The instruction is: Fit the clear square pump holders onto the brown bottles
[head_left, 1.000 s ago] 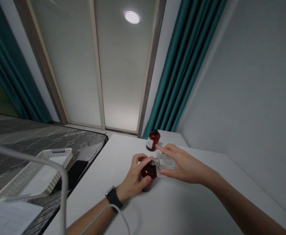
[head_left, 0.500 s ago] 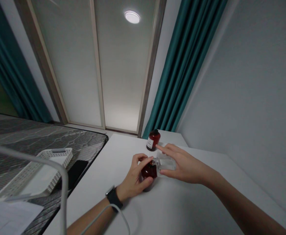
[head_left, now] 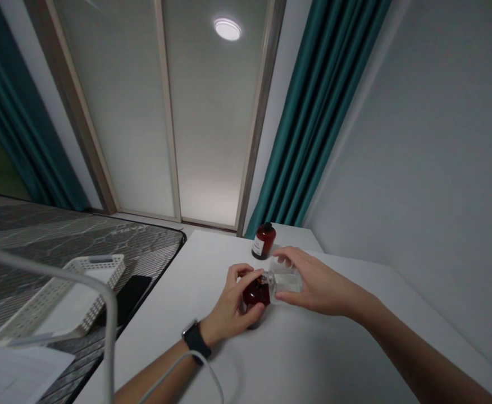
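My left hand (head_left: pixel 238 303) is wrapped round a dark red-brown bottle (head_left: pixel 258 293) standing on the white table (head_left: pixel 174 297). In my right hand (head_left: pixel 307 280) is a clear bottle (head_left: pixel 287 281), tilted onto its side, its neck at the mouth of the brown one. Whether the two necks touch, I cannot tell. Fingers of both hands hide parts of the bottles. Just behind them stands a second red-brown bottle (head_left: pixel 264 241), upright, with a black cap and a white label.
On the left, a grey patterned surface holds a white perforated basket (head_left: pixel 81 292), a black flat object (head_left: pixel 132 294) and paper sheets (head_left: pixel 22 370). A pale cable (head_left: pixel 110 336) crosses in front. A wall (head_left: pixel 431 168) borders the table's right side.
The index finger of my right hand has curled in from its stretched position towards the clear bottle. My left hand and the bottles look nearly unmoved.
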The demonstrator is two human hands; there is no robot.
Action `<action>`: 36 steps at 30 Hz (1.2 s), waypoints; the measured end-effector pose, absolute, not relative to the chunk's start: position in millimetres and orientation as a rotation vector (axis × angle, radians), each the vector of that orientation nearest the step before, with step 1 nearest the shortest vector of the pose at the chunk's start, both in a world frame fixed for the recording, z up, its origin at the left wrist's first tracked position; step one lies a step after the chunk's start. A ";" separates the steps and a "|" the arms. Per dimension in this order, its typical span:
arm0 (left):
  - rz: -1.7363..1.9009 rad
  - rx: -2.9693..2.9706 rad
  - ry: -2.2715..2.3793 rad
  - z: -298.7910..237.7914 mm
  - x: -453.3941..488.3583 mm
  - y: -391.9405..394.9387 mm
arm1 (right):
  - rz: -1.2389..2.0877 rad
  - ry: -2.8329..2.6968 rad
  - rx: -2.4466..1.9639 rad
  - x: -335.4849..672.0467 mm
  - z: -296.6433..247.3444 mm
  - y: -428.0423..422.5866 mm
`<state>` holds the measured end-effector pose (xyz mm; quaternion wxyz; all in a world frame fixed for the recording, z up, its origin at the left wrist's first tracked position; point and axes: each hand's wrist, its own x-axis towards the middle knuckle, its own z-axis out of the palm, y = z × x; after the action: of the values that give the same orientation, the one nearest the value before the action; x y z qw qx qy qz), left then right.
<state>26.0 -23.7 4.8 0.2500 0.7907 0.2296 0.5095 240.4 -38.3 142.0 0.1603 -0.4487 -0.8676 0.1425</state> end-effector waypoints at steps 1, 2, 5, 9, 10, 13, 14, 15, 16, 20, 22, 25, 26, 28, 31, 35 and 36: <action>1.388 2.152 0.628 4.8 26.0 -23.8 | 0.408 -2.476 -1.286 240.0 142.3 -38.4; 1.390 2.150 0.631 4.8 26.1 -23.9 | 0.409 -2.476 -1.287 239.7 142.6 -38.5; 1.395 2.146 0.636 4.6 26.4 -23.9 | 0.405 -2.480 -1.281 239.2 143.1 -38.6; 1.392 2.144 0.634 4.4 27.0 -23.8 | 0.398 -2.482 -1.266 239.6 142.3 -38.1; 1.394 2.144 0.633 4.3 27.1 -23.7 | 0.399 -2.483 -1.262 239.6 142.2 -38.0; 1.406 2.145 0.640 3.6 27.2 -23.5 | 0.404 -2.485 -1.262 239.4 142.5 -37.7; 1.409 2.145 0.643 3.4 27.2 -23.5 | 0.407 -2.487 -1.264 239.2 142.8 -37.7; 1.409 2.145 0.644 3.3 27.1 -23.6 | 0.409 -2.489 -1.265 239.2 143.1 -37.7; 1.408 2.145 0.645 3.3 27.1 -23.6 | 0.410 -2.492 -1.265 239.2 143.5 -37.7; 1.412 2.144 0.633 3.9 27.0 -24.0 | 0.395 -2.509 -1.250 239.4 144.6 -37.4; 1.414 2.146 0.626 4.2 27.0 -24.0 | 0.389 -2.515 -1.254 239.3 145.2 -37.4; 1.405 2.146 0.625 4.0 27.0 -23.8 | 0.393 -2.518 -1.264 238.8 145.8 -37.6; 1.400 2.143 0.627 3.8 26.9 -23.7 | 0.394 -2.517 -1.264 238.7 145.8 -37.6; 1.392 2.136 0.628 3.6 26.9 -23.6 | 0.396 -2.514 -1.261 238.9 145.8 -37.6; 1.394 2.131 0.621 3.9 26.8 -23.6 | 0.398 -2.515 -1.259 239.4 145.7 -37.4; 1.401 2.132 0.618 4.5 26.8 -24.0 | 0.397 -2.511 -1.263 240.1 145.1 -37.1; 1.400 2.132 0.620 4.4 26.9 -24.1 | 0.400 -2.509 -1.267 240.2 144.8 -36.9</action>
<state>26.9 -24.1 4.4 0.2555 0.7853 0.2282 0.5156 240.2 -36.9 144.8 0.1509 -0.4411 -0.8736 0.1395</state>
